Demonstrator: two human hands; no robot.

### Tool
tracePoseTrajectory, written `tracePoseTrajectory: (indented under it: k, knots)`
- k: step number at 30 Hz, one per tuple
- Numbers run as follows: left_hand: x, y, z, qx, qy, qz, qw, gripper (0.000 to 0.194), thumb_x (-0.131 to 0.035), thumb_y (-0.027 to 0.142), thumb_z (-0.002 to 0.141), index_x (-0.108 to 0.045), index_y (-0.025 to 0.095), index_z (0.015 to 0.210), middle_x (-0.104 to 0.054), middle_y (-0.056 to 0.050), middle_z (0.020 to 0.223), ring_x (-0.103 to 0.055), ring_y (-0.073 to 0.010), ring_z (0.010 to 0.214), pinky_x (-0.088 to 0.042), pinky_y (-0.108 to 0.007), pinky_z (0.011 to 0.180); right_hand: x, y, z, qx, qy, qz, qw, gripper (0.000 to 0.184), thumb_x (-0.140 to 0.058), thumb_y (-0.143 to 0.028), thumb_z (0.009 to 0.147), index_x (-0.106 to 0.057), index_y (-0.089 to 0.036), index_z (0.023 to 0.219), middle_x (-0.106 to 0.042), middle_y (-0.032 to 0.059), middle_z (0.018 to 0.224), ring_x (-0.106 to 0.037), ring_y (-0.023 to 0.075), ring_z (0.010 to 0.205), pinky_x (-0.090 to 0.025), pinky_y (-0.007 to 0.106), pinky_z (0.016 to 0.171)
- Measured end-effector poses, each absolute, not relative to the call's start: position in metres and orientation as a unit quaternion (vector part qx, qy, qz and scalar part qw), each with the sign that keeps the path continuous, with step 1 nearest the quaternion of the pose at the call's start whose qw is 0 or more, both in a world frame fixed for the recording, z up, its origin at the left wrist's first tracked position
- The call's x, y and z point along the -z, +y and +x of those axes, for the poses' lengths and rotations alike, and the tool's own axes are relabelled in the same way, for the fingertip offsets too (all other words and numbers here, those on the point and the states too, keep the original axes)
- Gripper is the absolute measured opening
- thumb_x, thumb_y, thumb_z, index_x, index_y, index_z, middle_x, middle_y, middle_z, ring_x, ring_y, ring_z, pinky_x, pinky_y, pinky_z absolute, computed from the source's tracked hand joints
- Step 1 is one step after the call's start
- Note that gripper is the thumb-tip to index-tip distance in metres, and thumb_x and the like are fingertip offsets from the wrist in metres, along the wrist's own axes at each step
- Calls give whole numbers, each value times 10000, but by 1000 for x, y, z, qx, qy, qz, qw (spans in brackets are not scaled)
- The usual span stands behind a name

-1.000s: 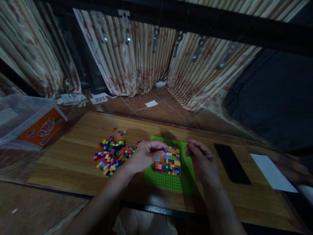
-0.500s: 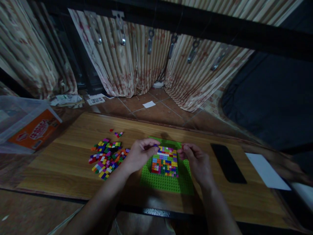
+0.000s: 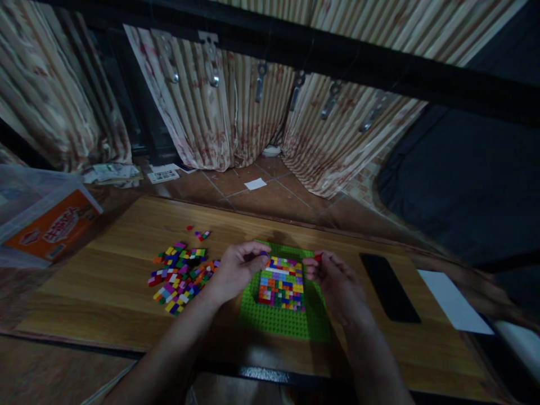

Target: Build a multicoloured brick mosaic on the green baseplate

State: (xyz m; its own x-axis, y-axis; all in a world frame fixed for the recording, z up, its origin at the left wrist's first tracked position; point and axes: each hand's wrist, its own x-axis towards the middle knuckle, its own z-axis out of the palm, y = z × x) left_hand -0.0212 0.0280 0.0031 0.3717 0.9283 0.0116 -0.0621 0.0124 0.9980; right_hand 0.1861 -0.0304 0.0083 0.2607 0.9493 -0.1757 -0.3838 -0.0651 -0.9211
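Observation:
A green studded baseplate (image 3: 278, 326) lies on the wooden table, with a block of many-coloured toy bricks (image 3: 282, 287) built on its middle. Over the block's upper left corner, my left hand (image 3: 238, 270) is closed, thumb and forefinger pinching a small dark blue or purple brick (image 3: 265, 254). My right hand (image 3: 340, 284) is to the right of the block, its fingers closed on a small red brick (image 3: 318, 258). Both hands are just above the plate. Left of my left hand spreads a pile of loose bricks (image 3: 181, 278), partly hidden by that hand.
A few stray bricks (image 3: 202, 235) lie behind the pile. A black phone-like slab (image 3: 388, 287) and a white sheet (image 3: 453, 301) are on the table's right. At far left stands a clear plastic box (image 3: 46, 219) with an orange label. Striped curtains (image 3: 236, 112) hang behind.
The view has shifted slightly. The right hand has turned a little, and the red brick shows more clearly between its fingers. My left hand keeps its pinch near the block's corner.

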Motion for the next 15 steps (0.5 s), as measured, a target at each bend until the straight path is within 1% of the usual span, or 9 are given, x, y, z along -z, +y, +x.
tracePoseTrajectory:
  k: [4,7,10,13,15]
  knots:
    - [-3,29,-22,-412,384,571,597,174,-661,204,733,-700,150,894,-655,-15,759,-567,-115,683,-462,-236,647,-9,-30,188,-576,-228,-482,620,215,-770,-352,703,-685,-183,804,-735,40,764,-650,94,630,-537,178,603]
    - [-2,29,-21,-411,386,568,600,172,-662,204,731,-696,146,889,-651,-12,751,-567,-113,679,-462,-235,650,-8,-31,190,-597,-202,-488,604,209,-763,-336,705,-699,-176,823,-746,63,802,-673,110,678,-558,197,657]
    - [-1,30,-21,-413,387,566,600,177,-666,212,730,-695,142,890,-652,-14,749,-565,-113,676,-461,-233,645,-8,-31,192,-599,-195,-502,592,212,-780,-310,678,-707,-172,821,-751,75,840,-689,129,737,-565,216,709]
    - [1,30,-22,-417,388,565,598,176,-666,210,728,-697,141,887,-652,-13,739,-562,-113,668,-459,-231,636,-7,-31,192,-588,-211,-513,589,216,-799,-295,649,-709,-185,812,-751,67,866,-691,137,767,-560,228,730]
    - [1,30,-22,-416,388,565,598,180,-666,209,729,-699,141,893,-652,-11,733,-562,-112,663,-459,-230,634,-4,-31,192,-568,-238,-524,588,215,-791,-319,660,-706,-195,813,-750,59,856,-687,144,751,-559,254,723]
